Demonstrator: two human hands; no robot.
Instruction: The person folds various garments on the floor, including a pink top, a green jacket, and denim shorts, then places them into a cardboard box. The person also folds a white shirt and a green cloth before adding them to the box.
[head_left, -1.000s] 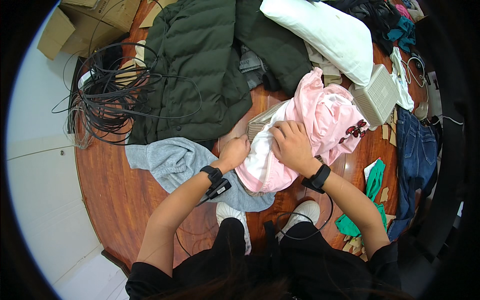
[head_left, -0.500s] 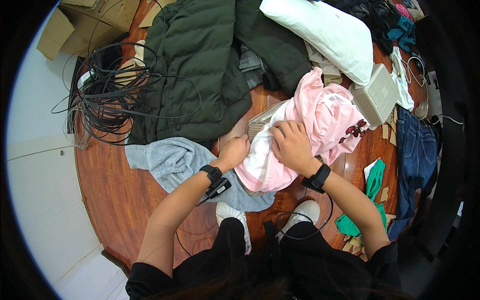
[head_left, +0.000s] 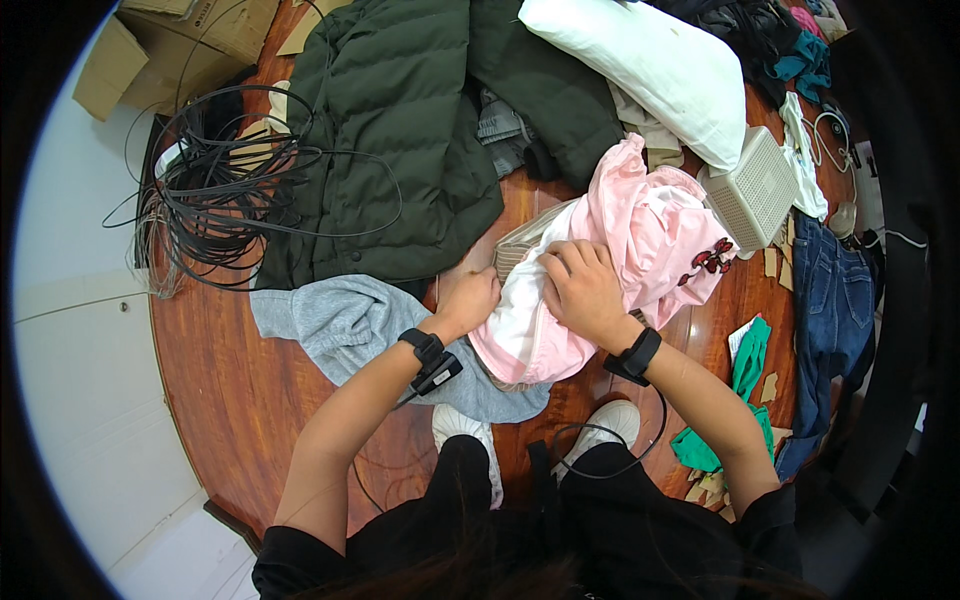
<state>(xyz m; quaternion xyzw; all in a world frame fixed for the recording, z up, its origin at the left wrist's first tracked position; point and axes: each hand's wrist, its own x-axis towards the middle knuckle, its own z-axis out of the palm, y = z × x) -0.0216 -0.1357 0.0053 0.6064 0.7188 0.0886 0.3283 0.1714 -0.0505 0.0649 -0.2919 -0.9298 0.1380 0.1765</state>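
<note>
A pink garment (head_left: 652, 235) with white inner areas and a dark red decoration lies crumpled before me, over striped beige cloth (head_left: 518, 247). My left hand (head_left: 468, 302) is closed at its left edge, fingers curled in and their tips hidden. Bent over the white part, the fingers of my right hand (head_left: 583, 290) grip the fabric, their tips out of sight. A grey sweatshirt-like garment (head_left: 345, 325) lies under and beside my left wrist, partly beneath the pink one.
A dark green padded jacket (head_left: 400, 150) and tangled black cables (head_left: 225, 190) lie beyond, left. A white pillow (head_left: 650, 75) rests against a beige perforated basket (head_left: 757, 190). Jeans (head_left: 830, 310), green cloth (head_left: 748, 365) and cardboard scraps lie right; a cardboard box (head_left: 205, 55) stands far left.
</note>
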